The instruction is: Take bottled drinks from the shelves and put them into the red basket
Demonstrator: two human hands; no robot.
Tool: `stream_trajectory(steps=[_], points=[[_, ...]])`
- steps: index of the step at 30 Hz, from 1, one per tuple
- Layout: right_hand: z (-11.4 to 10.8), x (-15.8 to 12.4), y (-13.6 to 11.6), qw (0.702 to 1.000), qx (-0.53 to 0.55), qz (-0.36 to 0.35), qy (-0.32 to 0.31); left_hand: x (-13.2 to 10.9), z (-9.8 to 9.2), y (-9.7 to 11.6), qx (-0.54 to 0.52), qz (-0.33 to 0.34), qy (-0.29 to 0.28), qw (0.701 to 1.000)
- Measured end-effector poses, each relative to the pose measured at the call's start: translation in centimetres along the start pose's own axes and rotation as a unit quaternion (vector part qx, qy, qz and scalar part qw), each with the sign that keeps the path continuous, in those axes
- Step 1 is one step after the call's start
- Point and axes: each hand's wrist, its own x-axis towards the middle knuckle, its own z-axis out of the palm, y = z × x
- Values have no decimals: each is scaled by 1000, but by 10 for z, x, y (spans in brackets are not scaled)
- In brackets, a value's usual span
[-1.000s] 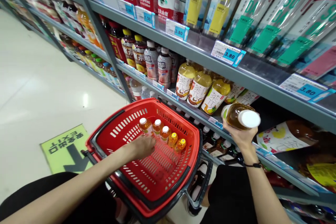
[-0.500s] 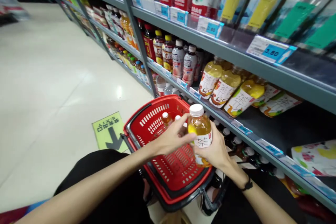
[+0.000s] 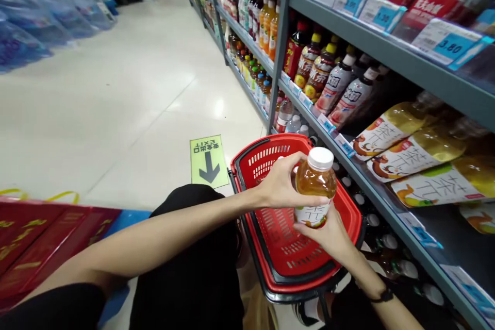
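Head view: a clear plastic bottle of amber drink with a white label (image 3: 316,183) stands almost upright over the opening of a red plastic basket with slotted walls and a black-trimmed rim (image 3: 350,227); its ribbed white screw cap (image 3: 320,158) is on; the left hand (image 3: 281,185) grips the bottle from the side, thumb laid across the front just above the label, fingers curled round the far side near the shoulder; the right hand (image 3: 330,237) closes round the lower part, thumb near the base, its other fingers mostly hidden; a thin black wristband (image 3: 381,296) circles the right wrist; how high the bottle is above the basket floor I cannot tell.

Just beside the basket, to the right, runs a grey metal shelf unit (image 3: 386,41); on its middle level sit pale-yellow drink bottles with white printed labels (image 3: 417,157); below them, dark bottles with whitish caps (image 3: 390,265) fill a lower level, partly in shadow; left of the basket, a green rectangular exit sign with a black arrow (image 3: 209,161) lies on the glossy cream floor (image 3: 143,93); red boxes with yellow handles (image 3: 46,247) stand at the lower left.
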Motion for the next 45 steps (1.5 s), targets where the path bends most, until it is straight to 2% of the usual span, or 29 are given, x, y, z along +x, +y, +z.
stream_trajectory(steps=[5,11,17,28,36,39,45], points=[[10,1,-6,999,-43,3,2,-3,-6,3,32,8,34,999],[11,-4,0,998,-65,-15,-13,-6,-3,11,78,-37,52,995],[6,-4,7,995,-92,-22,-14,-5,-2,11,86,-20,41,995],[2,-5,4,998,-51,-10,-27,-1,1,10,104,-7,31,994],[3,-4,0,997,-72,-5,-20,-1,0,8,90,-2,19,996],[4,-4,-2,998,-67,2,-16,-1,-1,7,87,-12,13,996],[0,1,1,996,-60,59,-35,2,2,-4,92,-63,16,994]])
